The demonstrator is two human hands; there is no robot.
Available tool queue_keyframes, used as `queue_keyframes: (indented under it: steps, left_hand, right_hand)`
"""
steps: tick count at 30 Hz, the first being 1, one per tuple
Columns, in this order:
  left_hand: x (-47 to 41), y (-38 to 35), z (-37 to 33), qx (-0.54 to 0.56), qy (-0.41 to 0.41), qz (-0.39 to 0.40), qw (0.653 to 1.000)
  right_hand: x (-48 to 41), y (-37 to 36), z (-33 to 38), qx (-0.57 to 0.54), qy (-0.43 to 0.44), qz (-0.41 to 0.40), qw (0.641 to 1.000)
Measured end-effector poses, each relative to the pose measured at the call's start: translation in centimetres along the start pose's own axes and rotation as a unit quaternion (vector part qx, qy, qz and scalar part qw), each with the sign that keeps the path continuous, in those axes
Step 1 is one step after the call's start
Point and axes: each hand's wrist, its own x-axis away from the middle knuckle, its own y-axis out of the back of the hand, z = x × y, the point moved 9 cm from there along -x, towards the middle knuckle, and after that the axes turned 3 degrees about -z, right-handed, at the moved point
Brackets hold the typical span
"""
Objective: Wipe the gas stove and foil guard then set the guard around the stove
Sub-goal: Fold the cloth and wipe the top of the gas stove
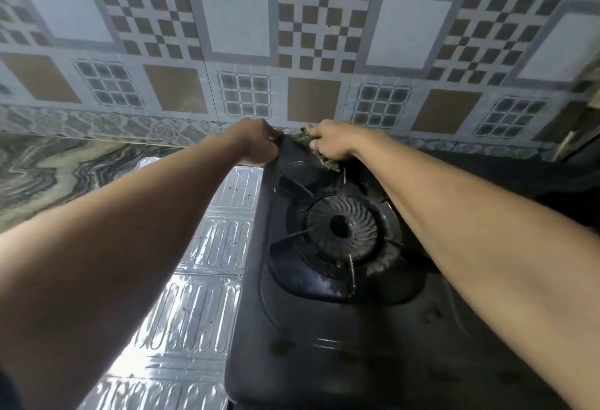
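Head view, one frame. Your left hand [259, 141] is at the far left corner of the gas stove [324, 328]. Its fingers curl over the rear edge and seem to grip it, as if to steady the body. Your right hand [331, 140] is closed around a greenish cleaning cloth [328, 163] and presses it on the stove's far rim. The hands are near each other but do not touch.

The burner [341, 224] sits mid-top with the pan-support prongs around it. Pale residue shows in the dish on the burner's near right side. Wet-looking streaks show on the front of the top.

The foil guard [207, 279] lies flat on the marble-patterned tabletop [65, 166], along the stove's left side. It either touches the stove's edge or sits just under it; I cannot tell which. Several panels carry dark specks. The guard is neither standing nor set around the stove. A tiled wall [233, 20] stands behind.

Step in hand (judgement): you are wiping the stove, working the back edge. The guard wipe and its placement are not yet done.

Next move calls for drawing the cloth from the rear rim toward you. Work it between the prongs and into the dish where the residue sits, with your left hand bracing the stove against sliding. The foil looks thin, so when you reach it, use light pressure and keep it flat, or the panels will likely crease.
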Motion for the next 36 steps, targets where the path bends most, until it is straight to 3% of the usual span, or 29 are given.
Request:
queue_keyframes:
  steps: [12, 21, 36]
  left_hand:
    - [-0.3, -0.3, -0.6, -0.052, -0.014, 0.004, 0.999]
    - [-0.1, -0.6, -2.4, -0.086, -0.036, 0.005, 0.996]
    - [-0.1, -2.3, -8.8, -0.136, -0.060, 0.015, 0.989]
  right_hand:
    - [-0.1, 0.0, -0.7, 0.010, 0.087, 0.032, 0.996]
    - [1.0, 0.8, -3.5, 0.026, 0.094, 0.058, 0.993]
    - [6.0, -1.0, -9.4, -0.018, 0.053, -0.031, 0.998]
